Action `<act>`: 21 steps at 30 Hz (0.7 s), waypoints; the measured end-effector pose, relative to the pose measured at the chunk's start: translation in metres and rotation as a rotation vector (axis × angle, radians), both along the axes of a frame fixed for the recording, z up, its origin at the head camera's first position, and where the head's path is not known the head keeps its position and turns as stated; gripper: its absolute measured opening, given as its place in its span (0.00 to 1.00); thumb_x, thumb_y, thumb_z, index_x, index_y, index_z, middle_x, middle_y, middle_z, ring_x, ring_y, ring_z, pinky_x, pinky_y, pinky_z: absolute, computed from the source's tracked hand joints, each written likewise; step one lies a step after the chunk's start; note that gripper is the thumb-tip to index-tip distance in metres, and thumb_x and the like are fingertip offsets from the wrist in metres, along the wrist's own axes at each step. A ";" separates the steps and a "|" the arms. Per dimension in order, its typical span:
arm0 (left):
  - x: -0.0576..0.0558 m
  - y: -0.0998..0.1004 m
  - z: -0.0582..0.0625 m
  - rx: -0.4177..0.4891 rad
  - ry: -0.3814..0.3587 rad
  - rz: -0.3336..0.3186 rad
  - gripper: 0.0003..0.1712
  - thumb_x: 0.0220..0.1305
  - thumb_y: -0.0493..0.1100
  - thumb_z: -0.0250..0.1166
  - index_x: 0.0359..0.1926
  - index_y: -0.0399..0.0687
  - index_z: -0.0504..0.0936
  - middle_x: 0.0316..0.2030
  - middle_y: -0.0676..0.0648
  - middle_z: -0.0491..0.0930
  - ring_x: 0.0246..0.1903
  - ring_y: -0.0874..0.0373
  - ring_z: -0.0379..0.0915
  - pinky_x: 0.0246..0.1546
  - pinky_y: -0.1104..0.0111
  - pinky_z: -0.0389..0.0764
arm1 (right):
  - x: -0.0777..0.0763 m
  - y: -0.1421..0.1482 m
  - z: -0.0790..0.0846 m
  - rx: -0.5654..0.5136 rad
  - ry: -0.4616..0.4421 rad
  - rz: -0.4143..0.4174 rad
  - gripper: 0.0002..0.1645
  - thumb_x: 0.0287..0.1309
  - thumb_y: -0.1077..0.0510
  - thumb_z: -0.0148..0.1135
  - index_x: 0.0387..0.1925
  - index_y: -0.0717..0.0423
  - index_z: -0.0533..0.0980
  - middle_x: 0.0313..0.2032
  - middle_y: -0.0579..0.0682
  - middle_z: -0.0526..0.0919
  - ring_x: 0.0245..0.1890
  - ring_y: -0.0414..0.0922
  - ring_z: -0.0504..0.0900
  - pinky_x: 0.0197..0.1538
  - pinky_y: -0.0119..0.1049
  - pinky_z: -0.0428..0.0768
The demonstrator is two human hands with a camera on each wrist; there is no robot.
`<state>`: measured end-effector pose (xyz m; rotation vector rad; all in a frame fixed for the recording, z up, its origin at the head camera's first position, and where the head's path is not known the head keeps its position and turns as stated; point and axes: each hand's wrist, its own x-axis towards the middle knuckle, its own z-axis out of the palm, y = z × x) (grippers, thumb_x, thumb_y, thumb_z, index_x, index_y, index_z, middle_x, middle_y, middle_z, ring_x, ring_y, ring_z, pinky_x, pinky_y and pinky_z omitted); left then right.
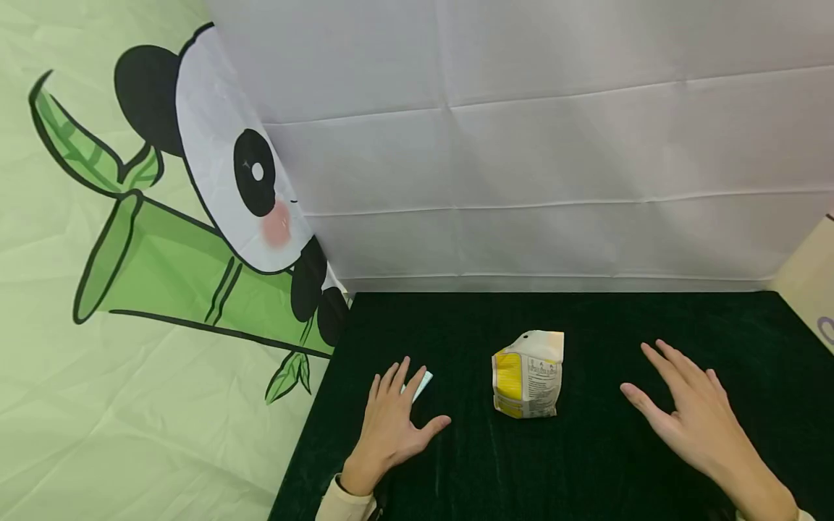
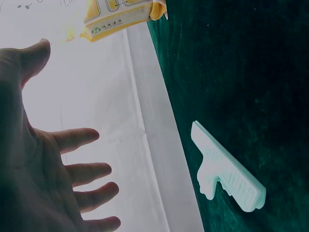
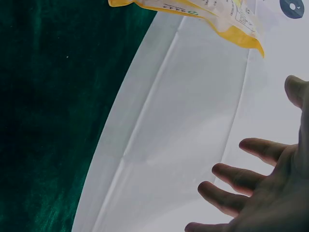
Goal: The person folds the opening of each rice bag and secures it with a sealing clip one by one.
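A yellow and white printed bag [image 1: 528, 376] stands on the dark green cloth between my two hands, its top slanting to one side. My left hand [image 1: 391, 427] is to its left with fingers spread and nothing in them. Just beyond those fingers shows one end of a pale bag-sealing clip [image 1: 423, 385]; the hand hides the rest in the head view. The left wrist view shows the whole clip [image 2: 229, 169] on the cloth, apart from the fingers. To the right of the bag, my right hand [image 1: 700, 416] has its fingers extended, touching nothing I can see.
The dark green cloth [image 1: 586, 463] covers the tabletop. Behind it hangs a white creased sheet [image 1: 554, 159]. A light green curtain with a printed panda [image 1: 215, 166] borders the left side, and a cream printed panel [image 1: 811, 282] stands at the right edge.
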<state>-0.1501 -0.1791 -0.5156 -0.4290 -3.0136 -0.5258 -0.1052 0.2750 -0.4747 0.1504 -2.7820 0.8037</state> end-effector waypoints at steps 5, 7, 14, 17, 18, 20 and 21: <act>0.001 0.002 -0.002 -0.008 0.004 -0.007 0.55 0.62 0.84 0.58 0.81 0.62 0.65 0.84 0.43 0.55 0.82 0.38 0.53 0.79 0.33 0.52 | -0.004 -0.003 0.003 -0.012 0.031 0.010 0.48 0.74 0.40 0.63 0.83 0.57 0.58 0.79 0.73 0.57 0.75 0.78 0.57 0.76 0.79 0.31; 0.000 0.002 -0.003 -0.011 0.007 -0.011 0.55 0.61 0.83 0.59 0.81 0.62 0.65 0.84 0.42 0.56 0.82 0.38 0.53 0.79 0.33 0.52 | -0.005 -0.004 0.004 -0.016 0.036 0.014 0.48 0.74 0.41 0.63 0.83 0.57 0.58 0.79 0.73 0.57 0.74 0.78 0.57 0.76 0.80 0.32; 0.001 0.005 -0.003 0.006 0.012 -0.004 0.53 0.62 0.80 0.62 0.81 0.61 0.66 0.84 0.42 0.56 0.81 0.38 0.54 0.79 0.34 0.53 | -0.008 -0.007 0.007 -0.030 0.033 0.027 0.47 0.74 0.41 0.63 0.83 0.56 0.58 0.80 0.72 0.57 0.74 0.78 0.58 0.76 0.80 0.32; 0.002 0.007 -0.003 0.032 0.029 0.000 0.52 0.63 0.78 0.63 0.80 0.59 0.68 0.83 0.42 0.58 0.81 0.37 0.55 0.79 0.34 0.54 | -0.008 -0.008 0.007 -0.031 0.031 0.030 0.47 0.74 0.41 0.63 0.83 0.56 0.58 0.79 0.73 0.58 0.74 0.78 0.58 0.76 0.80 0.33; 0.002 0.007 -0.003 0.041 0.035 0.000 0.51 0.64 0.77 0.63 0.80 0.59 0.68 0.83 0.42 0.58 0.81 0.37 0.56 0.79 0.34 0.55 | -0.009 -0.008 0.007 -0.032 0.031 0.029 0.47 0.74 0.41 0.63 0.83 0.56 0.58 0.79 0.73 0.58 0.74 0.78 0.58 0.76 0.80 0.32; 0.003 0.008 -0.003 0.053 0.043 -0.002 0.50 0.64 0.77 0.63 0.79 0.57 0.70 0.83 0.42 0.59 0.80 0.37 0.57 0.78 0.34 0.55 | -0.009 -0.009 0.007 -0.034 0.033 0.029 0.47 0.74 0.41 0.63 0.83 0.56 0.58 0.79 0.73 0.58 0.74 0.78 0.58 0.76 0.80 0.33; 0.004 0.008 -0.004 0.054 0.046 -0.003 0.50 0.64 0.78 0.63 0.79 0.57 0.70 0.83 0.42 0.59 0.80 0.38 0.57 0.78 0.34 0.56 | -0.009 -0.009 0.006 -0.035 0.033 0.029 0.47 0.74 0.41 0.63 0.83 0.56 0.58 0.79 0.73 0.58 0.74 0.78 0.58 0.76 0.80 0.32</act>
